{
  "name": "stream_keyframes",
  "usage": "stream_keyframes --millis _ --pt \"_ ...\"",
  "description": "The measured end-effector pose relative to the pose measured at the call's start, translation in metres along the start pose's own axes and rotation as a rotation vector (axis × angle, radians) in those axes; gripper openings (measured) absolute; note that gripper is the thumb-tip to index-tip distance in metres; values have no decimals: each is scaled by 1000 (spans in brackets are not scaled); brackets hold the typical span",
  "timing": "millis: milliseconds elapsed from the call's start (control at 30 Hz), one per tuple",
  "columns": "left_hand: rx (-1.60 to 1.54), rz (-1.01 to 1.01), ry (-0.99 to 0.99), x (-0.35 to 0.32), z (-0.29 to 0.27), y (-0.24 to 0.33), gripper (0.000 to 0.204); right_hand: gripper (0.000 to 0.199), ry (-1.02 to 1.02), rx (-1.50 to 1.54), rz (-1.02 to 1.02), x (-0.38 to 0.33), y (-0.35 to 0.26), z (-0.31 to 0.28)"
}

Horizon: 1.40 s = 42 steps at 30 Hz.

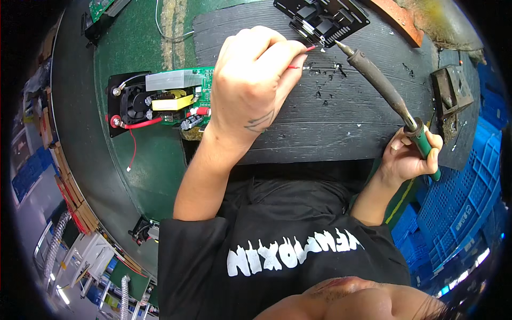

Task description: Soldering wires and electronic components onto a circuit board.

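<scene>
My left hand (250, 80) pinches a thin red wire (311, 48), whose end points at a black panel part (325, 21) at the top of the mat. In my right hand (408, 160) is a soldering iron (381, 82) with a green handle. Its tip comes close to the wire end and the panel part's metal terminals; whether they touch I cannot tell. Left of my left wrist lies a green circuit board (205, 80) with a silver heatsink (173, 80), a yellow transformer (173, 103) and a black fan (133, 101). My left hand partly hides the board.
Dark scraps dot the black work mat (330, 133). On the right stand a metal holder (450, 90) and a blue crate (464, 192). An orange-brown bar (397, 21) lies at the far right. Another circuit board part (104, 13) sits far left on the green bench (128, 50).
</scene>
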<state>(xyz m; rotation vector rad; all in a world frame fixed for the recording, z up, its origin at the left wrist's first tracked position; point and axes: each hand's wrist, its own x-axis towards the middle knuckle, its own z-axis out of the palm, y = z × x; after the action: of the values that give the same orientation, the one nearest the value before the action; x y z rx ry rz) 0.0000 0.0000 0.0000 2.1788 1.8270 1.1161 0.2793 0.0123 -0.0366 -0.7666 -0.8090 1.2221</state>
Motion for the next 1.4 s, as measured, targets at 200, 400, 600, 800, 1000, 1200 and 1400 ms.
stream_keyframes --millis 200,400,600,800,1000,1200,1400 --pt "-144 -77 9 3 -17 1 30 36 17 11 -18 0 -1 1" --pt "-365 -233 26 -5 -32 1 16 37 -29 43 -21 2 0 3" --pt "-620 -301 19 -7 -17 5 14 38 -16 57 -14 2 0 3" --pt "-407 -268 85 9 -9 18 11 37 -23 72 -19 2 0 1" --pt "-208 -114 102 18 0 16 13 37 -50 89 -33 3 1 1" --pt "7 46 156 22 7 14 14 38 -50 77 -29 3 1 0" --pt "-36 124 132 21 10 9 17 38 -35 75 -26 2 0 0"
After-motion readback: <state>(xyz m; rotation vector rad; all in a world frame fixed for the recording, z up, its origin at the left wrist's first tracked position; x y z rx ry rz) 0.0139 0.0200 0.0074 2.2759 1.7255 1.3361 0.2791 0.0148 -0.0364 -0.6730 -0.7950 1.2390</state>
